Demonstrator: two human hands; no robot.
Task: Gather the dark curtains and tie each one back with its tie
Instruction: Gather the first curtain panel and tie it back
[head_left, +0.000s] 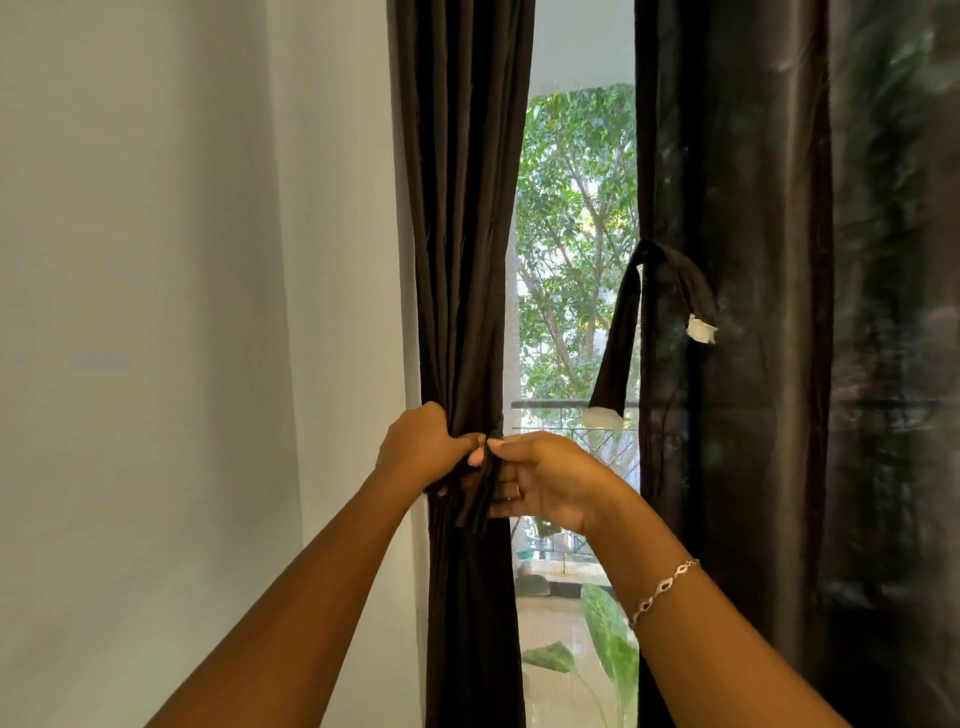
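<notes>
The left dark curtain (462, 208) hangs bunched into narrow folds beside the wall. My left hand (421, 447) grips the gathered fabric from its left side at waist height. My right hand (540, 478) pinches a dark strip, the tie (480, 499), against the front of the bundle, thumb touching my left fingers. The right dark curtain (727, 208) hangs loose and ungathered. Its own dark tie (623, 332) dangles over its left edge, with pale patches at both ends.
A plain white wall (182, 312) fills the left side. Between the curtains a screened window (576, 234) shows trees and a balcony railing. Green plant leaves (608, 639) stand low behind the screen. Dark glass reflects at far right.
</notes>
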